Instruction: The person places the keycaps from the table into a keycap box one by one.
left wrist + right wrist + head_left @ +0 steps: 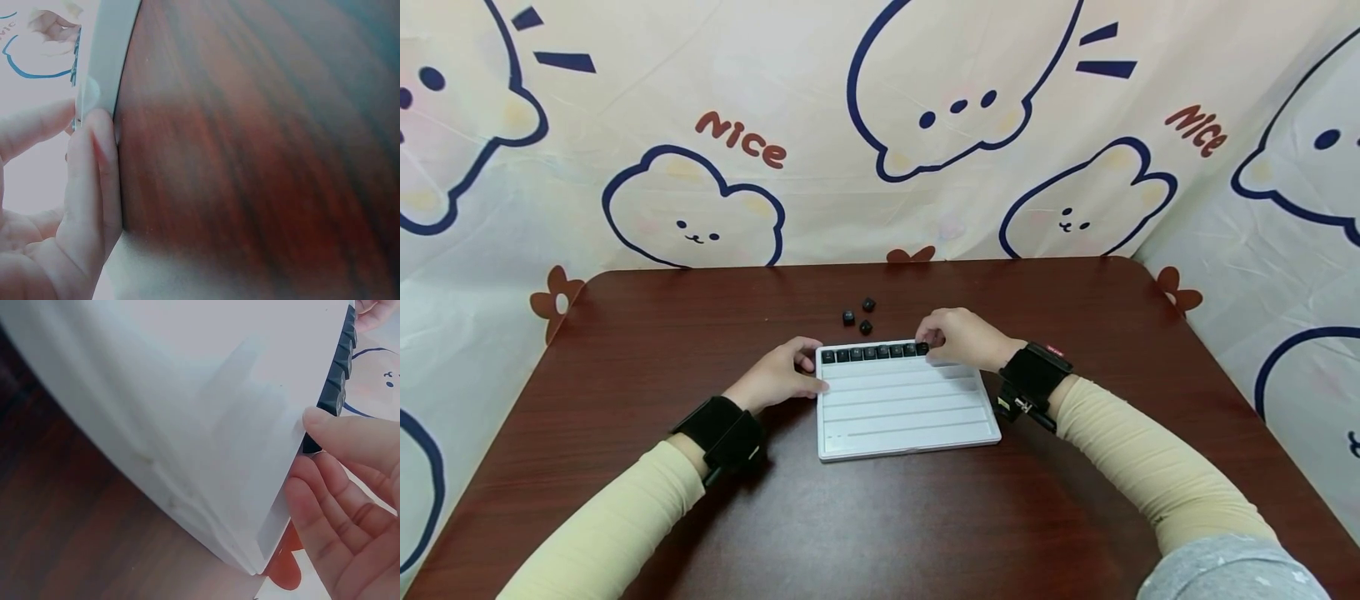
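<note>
A white ridged tray lies on the table, with a row of black keycaps along its far groove. My left hand grips the tray's left edge near the far corner, thumb on one side and fingers on the other; the left wrist view shows these fingers against the white rim. At the right end of the row, my right hand pinches a black keycap between thumb and fingers, close beside the other keycaps. The fingers partly hide that keycap.
Three loose black keycaps sit on the brown table just beyond the tray. A pale curtain printed with cartoon bears hangs behind the table and at both sides.
</note>
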`<act>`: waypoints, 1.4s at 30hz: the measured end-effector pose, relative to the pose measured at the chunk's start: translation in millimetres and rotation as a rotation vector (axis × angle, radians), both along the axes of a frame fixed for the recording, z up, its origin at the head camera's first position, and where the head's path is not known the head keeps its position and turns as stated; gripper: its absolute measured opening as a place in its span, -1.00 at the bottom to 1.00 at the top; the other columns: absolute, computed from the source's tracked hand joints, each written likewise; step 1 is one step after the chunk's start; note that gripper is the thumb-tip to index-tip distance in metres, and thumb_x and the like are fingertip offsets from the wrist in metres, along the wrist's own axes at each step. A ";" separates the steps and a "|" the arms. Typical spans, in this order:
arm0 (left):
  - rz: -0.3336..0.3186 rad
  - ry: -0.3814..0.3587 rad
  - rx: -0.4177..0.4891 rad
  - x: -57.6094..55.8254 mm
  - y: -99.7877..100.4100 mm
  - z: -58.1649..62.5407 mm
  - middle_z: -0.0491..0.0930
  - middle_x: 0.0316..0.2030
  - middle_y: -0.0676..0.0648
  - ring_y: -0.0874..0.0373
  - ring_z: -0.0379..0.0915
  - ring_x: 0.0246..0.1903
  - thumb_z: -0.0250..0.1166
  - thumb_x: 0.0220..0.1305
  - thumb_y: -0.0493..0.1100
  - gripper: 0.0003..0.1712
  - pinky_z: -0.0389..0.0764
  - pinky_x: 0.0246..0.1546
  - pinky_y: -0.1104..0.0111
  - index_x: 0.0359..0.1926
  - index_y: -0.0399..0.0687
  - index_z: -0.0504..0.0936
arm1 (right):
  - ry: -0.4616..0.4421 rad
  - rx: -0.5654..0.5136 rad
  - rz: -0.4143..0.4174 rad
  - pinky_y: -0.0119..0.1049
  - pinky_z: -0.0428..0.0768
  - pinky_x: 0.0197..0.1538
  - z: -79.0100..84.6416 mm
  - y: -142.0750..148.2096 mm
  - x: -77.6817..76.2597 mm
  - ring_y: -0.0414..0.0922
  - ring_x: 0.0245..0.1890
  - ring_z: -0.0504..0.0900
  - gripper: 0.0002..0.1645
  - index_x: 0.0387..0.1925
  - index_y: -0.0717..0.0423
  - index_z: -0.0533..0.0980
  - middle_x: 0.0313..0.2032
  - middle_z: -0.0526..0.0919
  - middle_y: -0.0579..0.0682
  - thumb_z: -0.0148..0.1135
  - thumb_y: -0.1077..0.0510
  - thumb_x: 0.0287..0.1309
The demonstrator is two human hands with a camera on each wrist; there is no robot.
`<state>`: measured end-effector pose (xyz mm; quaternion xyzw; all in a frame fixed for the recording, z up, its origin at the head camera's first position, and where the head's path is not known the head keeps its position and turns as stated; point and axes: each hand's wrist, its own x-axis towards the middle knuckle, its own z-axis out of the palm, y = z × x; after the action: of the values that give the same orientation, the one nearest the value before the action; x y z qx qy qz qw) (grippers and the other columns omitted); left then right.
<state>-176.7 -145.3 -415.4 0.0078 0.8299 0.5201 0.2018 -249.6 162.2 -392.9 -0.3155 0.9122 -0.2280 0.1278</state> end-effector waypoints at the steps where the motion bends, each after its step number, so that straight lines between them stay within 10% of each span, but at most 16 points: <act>1: 0.001 0.000 -0.001 -0.2 -0.1 0.2 0.40 -0.13 -0.23 0.05 0.53 -0.31 0.45 0.23 -0.40 -0.24 0.67 -0.27 0.34 0.40 -0.31 0.33 | -0.001 0.001 -0.003 -0.17 0.62 -0.07 0.2 0.2 -0.1 -0.05 -0.18 0.58 -0.73 -0.12 0.14 0.69 -0.21 0.63 0.00 0.50 0.35 0.12; 42: -0.017 0.010 0.005 -1.1 -1.3 -2.8 0.40 -0.13 -0.23 0.07 0.56 -0.33 0.45 0.23 -0.40 -0.22 0.68 -0.27 0.31 0.41 -0.33 0.31 | 0.087 0.023 0.001 -0.24 0.60 -0.21 5.2 12.1 -3.7 -0.13 -0.30 0.57 -0.82 -0.08 0.13 0.72 -0.17 0.68 -0.01 0.35 0.27 0.29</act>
<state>-177.8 -146.6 -418.2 0.0179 0.8296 0.5202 0.2020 -253.3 174.3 -387.7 -0.3239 0.9193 -0.2037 0.0918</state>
